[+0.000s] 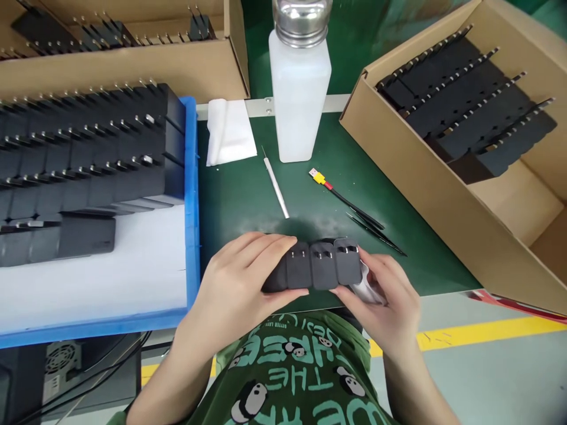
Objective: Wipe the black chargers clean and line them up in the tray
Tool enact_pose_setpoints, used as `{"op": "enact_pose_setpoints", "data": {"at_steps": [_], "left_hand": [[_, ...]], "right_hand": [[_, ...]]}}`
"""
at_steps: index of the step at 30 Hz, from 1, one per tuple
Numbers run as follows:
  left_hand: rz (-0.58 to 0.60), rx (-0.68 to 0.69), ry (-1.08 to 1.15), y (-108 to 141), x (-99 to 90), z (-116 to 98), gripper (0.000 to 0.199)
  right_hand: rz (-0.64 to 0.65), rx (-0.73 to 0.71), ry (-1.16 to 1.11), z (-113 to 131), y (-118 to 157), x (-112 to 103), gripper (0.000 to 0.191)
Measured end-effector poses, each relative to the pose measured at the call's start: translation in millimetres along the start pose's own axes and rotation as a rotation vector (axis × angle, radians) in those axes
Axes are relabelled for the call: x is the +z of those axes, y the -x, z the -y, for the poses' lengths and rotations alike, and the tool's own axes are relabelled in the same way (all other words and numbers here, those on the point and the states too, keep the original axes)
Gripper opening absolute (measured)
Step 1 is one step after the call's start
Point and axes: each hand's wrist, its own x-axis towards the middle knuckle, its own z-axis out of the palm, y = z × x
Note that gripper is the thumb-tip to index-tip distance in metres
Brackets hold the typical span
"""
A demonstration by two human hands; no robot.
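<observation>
A row of several black plug adapters (323,265), their metal prongs facing up, is held between my two hands above the table's front edge. My left hand (241,277) is closed round the row's left end and covers part of it. At the other end, the thumb and fingers of my right hand (383,289) pinch the last adapter. A crumpled white cloth (367,288) is tucked in my right palm. Beyond my hands lie a white pen-like needle tool (276,188), black tweezers (376,234) and a short USB cable (341,193) with a yellow and red end.
On the left, a blue-rimmed tray (192,206) carries rows of black adapters. Behind it stands a cardboard box (133,74) with more adapters. A white pump bottle (300,94) and folded white wipe (228,133) are at the back. Another cardboard box (425,177) with adapters stands right.
</observation>
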Motion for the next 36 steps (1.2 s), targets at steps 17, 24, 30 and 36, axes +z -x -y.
{"op": "enact_pose_setpoints", "data": {"at_steps": [17, 24, 30, 36], "left_hand": [[-0.043, 0.041, -0.188, -2, -11.3, -20, 0.053], [0.013, 0.042, -0.218, -4, -13.7, -12, 0.07], [0.056, -0.073, -0.1, 14, -27.6, 5, 0.079], [0.067, -0.174, -0.015, 27, -28.6, 10, 0.087]], "right_hand": [[-0.034, 0.63, -0.348, -5, -3, -47, 0.02], [-0.207, 0.645, -0.313, -6, 11, -37, 0.041], [-0.315, 0.199, 0.197, 13, 27, -15, 0.065], [-0.115, -0.149, 0.336, 20, 26, -3, 0.078]]}}
